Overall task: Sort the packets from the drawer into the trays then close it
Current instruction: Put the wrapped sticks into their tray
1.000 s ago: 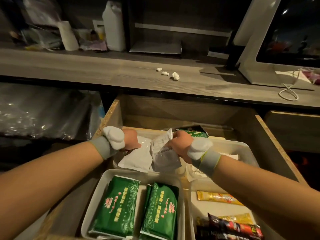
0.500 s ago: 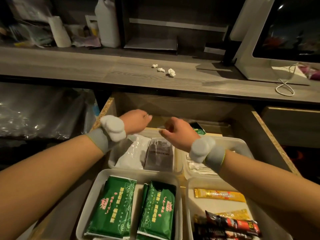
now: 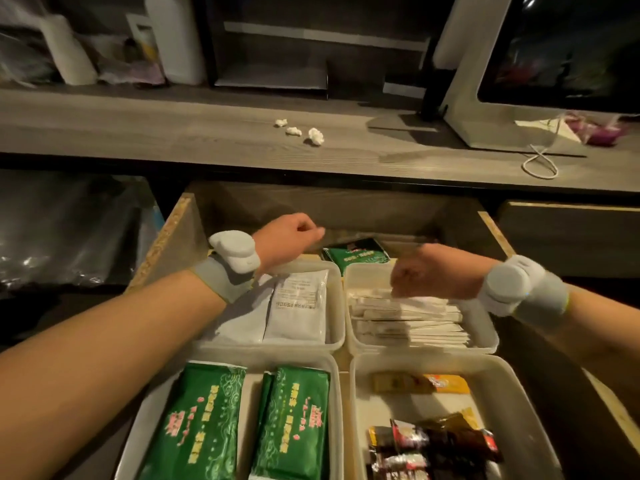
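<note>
The open wooden drawer [image 3: 166, 237] holds several white trays. The far left tray [image 3: 337, 306] has white packets [image 3: 299, 313]. The far right tray [image 3: 491, 341] is stacked with thin white sachets [image 3: 408, 323]. Two green packets [image 3: 291, 420] lie in the near left tray [image 3: 332, 362], and yellow and dark sachets [image 3: 433, 441] lie in the near right tray [image 3: 512, 393]. A loose green packet [image 3: 356, 256] rests at the drawer's back. My left hand [image 3: 287, 240] reaches toward it, fingers curled, holding nothing visible. My right hand [image 3: 436, 271] hovers, blurred, over the far right tray.
A wooden counter [image 3: 207, 133] runs above the drawer, with crumpled paper bits [image 3: 299, 130], a monitor stand [image 3: 485, 98] and a white cable [image 3: 540, 164]. A clear plastic bag [image 3: 62, 233] fills the space at left. A closed drawer front [image 3: 568, 233] sits at right.
Both hands let go of the white packet, which now lies in the far left tray. The left hand went toward the drawer's back; the right hand shifted right over the sachet tray.
</note>
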### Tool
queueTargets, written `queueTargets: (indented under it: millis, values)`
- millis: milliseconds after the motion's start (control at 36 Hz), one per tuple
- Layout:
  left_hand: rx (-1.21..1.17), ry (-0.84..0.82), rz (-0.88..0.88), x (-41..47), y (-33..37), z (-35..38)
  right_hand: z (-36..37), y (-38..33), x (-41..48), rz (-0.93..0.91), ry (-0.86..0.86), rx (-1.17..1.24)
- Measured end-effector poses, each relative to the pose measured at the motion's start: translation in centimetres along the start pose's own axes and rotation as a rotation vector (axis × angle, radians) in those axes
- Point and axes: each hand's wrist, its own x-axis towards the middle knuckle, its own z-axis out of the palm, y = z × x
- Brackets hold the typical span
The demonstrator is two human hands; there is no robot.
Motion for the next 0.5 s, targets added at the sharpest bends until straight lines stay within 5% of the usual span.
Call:
queueTargets:
  millis: [111,222,500]
  values:
    - [0.454,0.016,-0.014,3.0,-2.2,-0.4,1.3,3.4,0.8,0.091,0.226,-0.011]
    - [0.645,-0.077,-0.039,5.3,-2.8,-0.3,1.6,5.6,3.7,0.248,0.387,0.011]
    - [0.764,-0.259,-0.146,9.7,-4.2,3.0,2.8,9.0,10.7,0.345,-0.004,-0.174]
